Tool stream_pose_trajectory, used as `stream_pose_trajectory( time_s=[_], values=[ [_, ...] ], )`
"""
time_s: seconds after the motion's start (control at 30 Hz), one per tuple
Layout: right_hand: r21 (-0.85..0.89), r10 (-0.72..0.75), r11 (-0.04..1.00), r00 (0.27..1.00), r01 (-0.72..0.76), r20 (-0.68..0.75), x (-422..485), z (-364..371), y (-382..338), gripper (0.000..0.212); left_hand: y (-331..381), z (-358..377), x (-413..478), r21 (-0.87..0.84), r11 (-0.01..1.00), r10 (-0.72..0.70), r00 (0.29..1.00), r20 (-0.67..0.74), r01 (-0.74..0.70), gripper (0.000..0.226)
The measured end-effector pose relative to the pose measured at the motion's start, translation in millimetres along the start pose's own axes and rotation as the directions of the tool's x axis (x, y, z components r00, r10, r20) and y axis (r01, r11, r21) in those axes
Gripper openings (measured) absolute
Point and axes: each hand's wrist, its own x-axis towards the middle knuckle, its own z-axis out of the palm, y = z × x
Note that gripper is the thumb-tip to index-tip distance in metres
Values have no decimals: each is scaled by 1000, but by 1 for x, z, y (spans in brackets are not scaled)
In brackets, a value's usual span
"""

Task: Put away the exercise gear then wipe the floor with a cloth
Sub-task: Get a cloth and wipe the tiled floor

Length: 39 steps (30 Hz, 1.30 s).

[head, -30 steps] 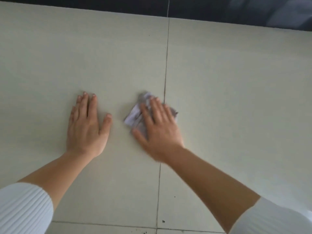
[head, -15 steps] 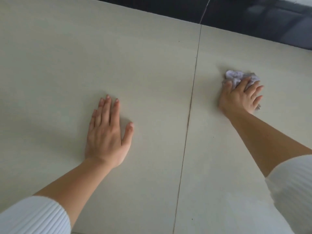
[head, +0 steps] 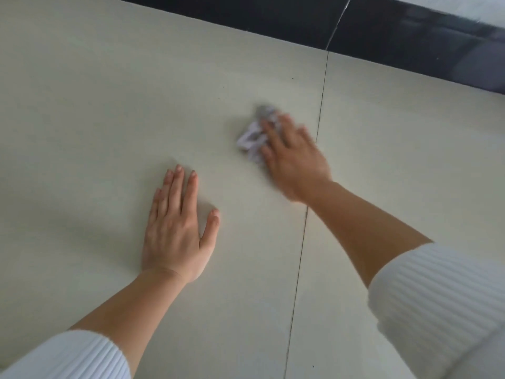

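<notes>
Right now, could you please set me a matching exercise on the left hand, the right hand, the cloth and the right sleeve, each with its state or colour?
Things:
1. left hand
2. right hand
3. cloth
4. right sleeve

States:
A. white and ribbed
B. crumpled, partly covered
C. flat on the floor, holding nothing
D. pressing down on the cloth, blurred

Pairs: 1-C, 2-D, 3-B, 4-A

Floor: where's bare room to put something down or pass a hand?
Free: the tile right of the grout line, up to the dark strip; also the floor left of the left hand. Crowded: between that hand and the right hand pressing the cloth.
</notes>
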Motion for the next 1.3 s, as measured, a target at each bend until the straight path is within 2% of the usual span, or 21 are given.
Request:
stream_pose_trajectory(
  time_s=[0.07,0.17,0.23,0.3,0.33,0.4,0.47,0.53,0.6,0.7,0.73,0.77,0.83,0.87,0.9,0.93,1.0,1.03,1.07,1.2,1.3],
  values=[
    [62,287,956,958,-286,-6,-12,4,36,56,0,-1,0,-2,1000,-12,1000,4,12,70],
    [228,645,743,764,-630,8,-44,6,79,59,0,-1,0,-5,1000,-15,1000,18,15,71],
    [322,784,584,621,-745,16,-53,7,88,58,0,0,0,1,1000,-15,1000,21,15,71],
    [380,832,505,554,-775,25,-49,7,75,57,1,0,0,7,1000,-16,1000,25,16,71],
    [383,819,525,573,-760,16,-45,7,63,56,1,0,0,7,1000,-16,999,28,16,72],
    [333,705,680,707,-654,-51,-40,9,30,56,1,0,1,0,1000,-15,999,36,15,72],
    [287,495,847,862,-448,-115,-42,13,-10,56,1,-1,0,-7,1000,-17,999,33,18,72],
    [260,283,933,953,-249,-105,-56,16,-41,56,1,-1,0,-9,1000,-17,999,28,17,72],
    [202,62,978,995,-46,-74,-83,16,-54,56,2,-1,0,-15,1000,-15,1000,25,15,71],
    [60,-266,962,964,265,18,-137,25,-32,55,2,-1,0,-19,1000,-17,1000,23,17,72],
    [16,-280,960,959,280,47,-156,30,-16,54,2,-1,0,-19,1000,-17,1000,23,18,72],
    [-27,-216,976,975,217,56,-172,32,1,53,2,-1,0,-20,1000,-16,1000,22,16,73],
    [-73,116,991,993,-113,38,-198,34,36,56,2,-1,0,-24,1000,-7,1000,18,7,73],
    [-62,319,946,948,-317,22,-206,35,50,59,2,-1,1,-26,1000,1,1000,15,-1,72],
    [-29,490,872,871,-489,42,-209,35,58,60,2,0,1,-29,1000,8,1000,15,-8,72],
    [26,607,791,790,-611,87,-208,33,60,59,1,1,1,-31,999,13,1000,15,-13,73],
    [158,716,662,680,-733,156,-197,28,45,56,1,2,1,-33,999,19,1000,8,-19,73],
    [204,725,636,666,-745,173,-193,24,32,55,0,2,0,-36,999,20,1000,9,-19,74],
    [227,706,651,688,-725,172,-190,21,16,55,0,2,0,-41,999,19,1000,12,-19,75],
    [187,441,867,886,-463,145,-212,21,-64,53,0,0,0,-63,997,39,999,37,-37,80],
    [153,274,945,956,-288,107,-251,33,-125,59,-3,-3,-1,-96,994,58,997,59,-53,87]
  ],
)
